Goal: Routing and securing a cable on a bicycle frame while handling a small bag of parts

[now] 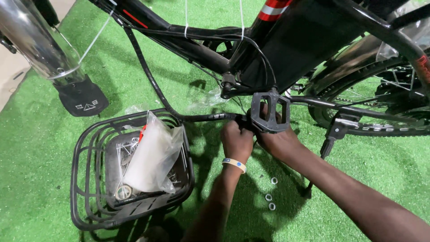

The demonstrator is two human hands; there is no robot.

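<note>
Head view: my left hand (236,140) is curled tight, fingers (234,127) clenched around the black crank arm (210,117) right where it meets the pedal; back of the hand faces up, forearm coming straight up from the bottom of the frame, pale wristband (234,164) on the wrist. My right hand (278,140) sits just behind and under the black pedal (270,112), touching it; the pedal body covers the fingers, so I can't tell how far they're closed or whether they grip it. Right forearm comes in from the lower right corner, angled up-left. The two hands are touching side by side. The pedal stands nearly on edge, below the black bike frame (277,40), with the kickstand (333,132) just to its right and the rear wheel (380,112) beyond. Three small metal washers (270,195) lie on the green turf (45,148) between my forearms. Left of my hands, a black wire basket (85,188) sits on the turf with a clear plastic bag (150,154) in it. Chrome fender (33,36) with a black mud flap (81,98) top left.
</note>
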